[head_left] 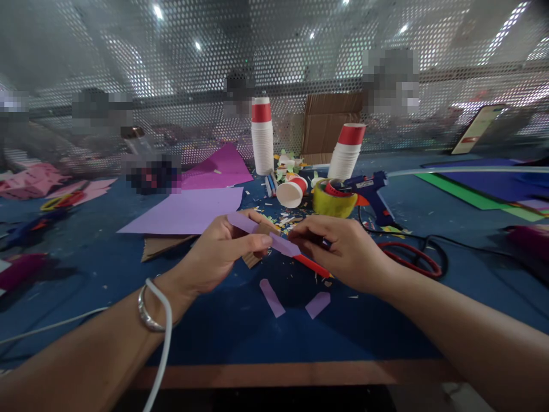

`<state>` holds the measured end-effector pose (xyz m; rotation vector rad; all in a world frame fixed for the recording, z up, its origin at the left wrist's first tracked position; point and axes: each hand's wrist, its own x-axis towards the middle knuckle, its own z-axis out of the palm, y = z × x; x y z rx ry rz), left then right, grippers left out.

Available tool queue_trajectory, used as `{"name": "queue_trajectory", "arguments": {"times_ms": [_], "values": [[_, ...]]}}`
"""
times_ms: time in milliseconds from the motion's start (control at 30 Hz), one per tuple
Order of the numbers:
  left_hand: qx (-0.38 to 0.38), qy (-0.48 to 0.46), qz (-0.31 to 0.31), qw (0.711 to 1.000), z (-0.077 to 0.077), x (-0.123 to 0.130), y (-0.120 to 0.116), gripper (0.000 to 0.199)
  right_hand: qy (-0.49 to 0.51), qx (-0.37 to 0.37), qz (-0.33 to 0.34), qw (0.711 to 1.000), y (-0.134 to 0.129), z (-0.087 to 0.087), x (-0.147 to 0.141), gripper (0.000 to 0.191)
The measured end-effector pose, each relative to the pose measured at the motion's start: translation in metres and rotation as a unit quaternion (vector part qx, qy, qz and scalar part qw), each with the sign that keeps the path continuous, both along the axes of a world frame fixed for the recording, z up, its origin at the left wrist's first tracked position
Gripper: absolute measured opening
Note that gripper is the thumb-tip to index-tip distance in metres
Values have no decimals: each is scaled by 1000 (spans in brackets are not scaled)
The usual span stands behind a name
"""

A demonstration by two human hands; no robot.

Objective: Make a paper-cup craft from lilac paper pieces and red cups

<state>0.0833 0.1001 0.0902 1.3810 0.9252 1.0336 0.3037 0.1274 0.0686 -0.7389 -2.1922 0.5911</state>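
In the head view, the left hand [221, 247], at the centre of the frame, pinches a lilac paper strip [283, 245] between thumb and fingers. The right hand [349, 247], right of centre, has its fingers drawn close together at the strip's far end; whether they grip it cannot be told. A small brown piece [269, 229] lies against the strip, and whether it is attached is unclear.

Two cut lilac pieces [272, 298] lie apart at lower centre, so some cutting appears done, while joining them to anything does not. The large lilac sheet [189, 210], left of centre, looks largely unused. The blue glue gun [372, 191], right of centre, is in neither hand.
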Motion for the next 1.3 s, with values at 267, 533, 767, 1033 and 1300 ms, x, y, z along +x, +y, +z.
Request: {"name": "queue_trajectory", "arguments": {"times_ms": [267,533,767,1033,1300], "values": [[-28,-112,121,986,4,-4,13,8,-14,-49,-67,996,0,-1,1,32],[87,18,104,991,-6,1,2,25,80,-97,-82,989,0,5,2,34],[83,84,62,991,-8,11,-3,27,75,-138,-5,988,-7,3,-4,22],[53,68,48,995,-14,13,-1,29,40,-78,-16,996,-5,3,-5,19],[-88,-57,36,994,-6,16,-3,35,14,142,-30,989,-5,-2,-3,11]]}}
